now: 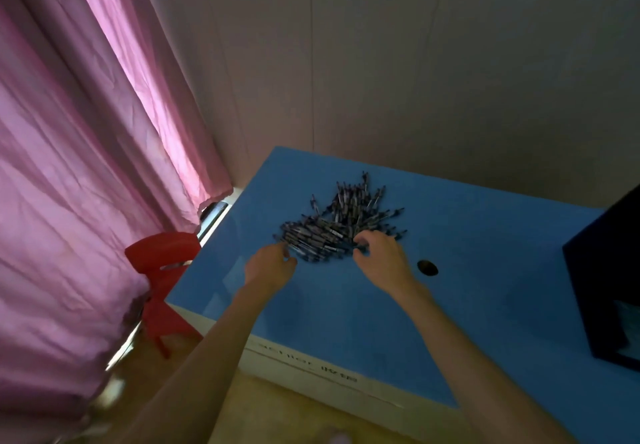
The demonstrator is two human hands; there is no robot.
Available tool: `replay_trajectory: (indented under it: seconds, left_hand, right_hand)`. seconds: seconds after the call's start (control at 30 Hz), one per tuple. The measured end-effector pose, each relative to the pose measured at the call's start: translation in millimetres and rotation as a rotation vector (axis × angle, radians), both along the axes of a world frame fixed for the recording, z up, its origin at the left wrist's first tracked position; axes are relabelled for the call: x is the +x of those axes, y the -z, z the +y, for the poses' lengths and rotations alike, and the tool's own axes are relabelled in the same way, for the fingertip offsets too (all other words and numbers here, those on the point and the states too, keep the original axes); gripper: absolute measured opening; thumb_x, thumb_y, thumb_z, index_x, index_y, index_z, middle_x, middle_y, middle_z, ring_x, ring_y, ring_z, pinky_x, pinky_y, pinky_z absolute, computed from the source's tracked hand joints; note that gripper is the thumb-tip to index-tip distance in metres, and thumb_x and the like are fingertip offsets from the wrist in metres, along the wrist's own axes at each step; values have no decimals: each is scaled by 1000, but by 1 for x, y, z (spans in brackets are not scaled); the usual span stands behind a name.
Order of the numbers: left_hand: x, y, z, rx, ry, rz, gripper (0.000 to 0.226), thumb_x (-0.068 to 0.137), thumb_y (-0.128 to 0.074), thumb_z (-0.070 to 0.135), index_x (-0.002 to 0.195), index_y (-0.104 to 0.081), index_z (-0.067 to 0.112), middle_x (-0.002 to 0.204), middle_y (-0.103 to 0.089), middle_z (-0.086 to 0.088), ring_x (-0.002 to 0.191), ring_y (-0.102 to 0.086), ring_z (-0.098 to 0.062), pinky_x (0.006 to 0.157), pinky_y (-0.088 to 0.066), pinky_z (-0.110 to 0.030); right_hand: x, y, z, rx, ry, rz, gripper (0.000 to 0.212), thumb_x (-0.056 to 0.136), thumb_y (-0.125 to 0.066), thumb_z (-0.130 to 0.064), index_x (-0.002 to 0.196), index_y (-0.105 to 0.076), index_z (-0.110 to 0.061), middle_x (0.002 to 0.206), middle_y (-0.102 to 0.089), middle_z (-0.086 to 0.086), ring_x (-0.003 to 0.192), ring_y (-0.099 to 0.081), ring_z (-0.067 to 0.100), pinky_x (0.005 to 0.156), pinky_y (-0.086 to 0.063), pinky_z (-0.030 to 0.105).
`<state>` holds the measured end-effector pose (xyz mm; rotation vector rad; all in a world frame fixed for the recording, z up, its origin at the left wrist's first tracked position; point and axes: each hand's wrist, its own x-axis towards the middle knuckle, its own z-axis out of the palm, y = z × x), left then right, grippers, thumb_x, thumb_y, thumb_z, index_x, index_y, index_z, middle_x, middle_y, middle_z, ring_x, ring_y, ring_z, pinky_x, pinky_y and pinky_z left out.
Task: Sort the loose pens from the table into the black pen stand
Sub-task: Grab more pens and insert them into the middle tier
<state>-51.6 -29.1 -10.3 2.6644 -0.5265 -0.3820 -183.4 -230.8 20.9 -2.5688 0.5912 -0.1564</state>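
A heap of several dark loose pens [341, 221] lies on the blue table top [467, 235]. My left hand [268, 267] is at the heap's near left edge, its fingers curled round pens there. My right hand [379, 253] is at the heap's near right edge, with thumb and fingers pinching pens. A tall black box [609, 287], perhaps the pen stand, sits at the table's right edge and is cut off by the frame.
A round hole [427, 267] is in the table top just right of my right hand. A red plastic chair [162, 270] stands left of the table, against a pink curtain [86, 166]. A plain wall is behind the table.
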Motion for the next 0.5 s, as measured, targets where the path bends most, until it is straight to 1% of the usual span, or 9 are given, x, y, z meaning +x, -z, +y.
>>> replay_trajectory:
  seconds: [0.07,0.1,0.13,0.17,0.23,0.33,0.5]
  left_hand:
    - [8,6,-5,28,-23,-4,22,95,-56,31,101,-66,12,102,-65,-9,85,-58,-25,76,-52,-36]
    - [11,10,-6,42,-18,-8,22,96,-56,29,103,-66,11,104,-65,-9,86,-57,-25,75,-50,-35]
    - [15,13,-7,50,0,-6,22,96,-56,26,109,-66,11,110,-64,-9,91,-58,-26,76,-49,-35]
    - [19,18,-7,48,29,-9,25,96,-57,24,117,-63,14,118,-61,-8,101,-59,-28,78,-48,-35]
    - [31,29,-5,44,125,-38,34,94,-56,20,128,-57,19,128,-54,-7,115,-55,-30,87,-48,-38]
    - [53,41,-5,73,231,-122,44,93,-55,12,136,-53,19,125,-50,-10,116,-50,-32,92,-44,-41]
    - [81,58,-4,149,351,-222,42,93,-57,11,134,-55,19,125,-50,-10,119,-45,-32,95,-35,-41]
  right_hand:
    - [6,8,-3,12,10,1,31,97,-61,-26,126,-64,-15,121,-68,2,100,-66,19,89,-56,39]
    - [7,11,-5,22,16,3,31,97,-61,-25,126,-65,-14,120,-68,3,101,-66,20,89,-56,39]
    - [9,14,-5,33,21,9,31,97,-61,-24,126,-65,-13,120,-69,3,101,-66,20,89,-56,39]
    - [9,17,-6,40,24,18,31,97,-61,-23,126,-65,-13,120,-68,4,102,-66,20,90,-55,38]
    - [10,21,-7,42,26,32,30,97,-61,-24,125,-65,-14,122,-68,2,106,-65,19,92,-54,35]
    - [14,26,-12,62,55,41,29,97,-61,-25,124,-65,-14,123,-67,2,109,-64,19,94,-53,35]
    - [21,28,-14,93,128,49,29,98,-60,-24,125,-65,-14,125,-65,3,112,-62,19,95,-52,35]
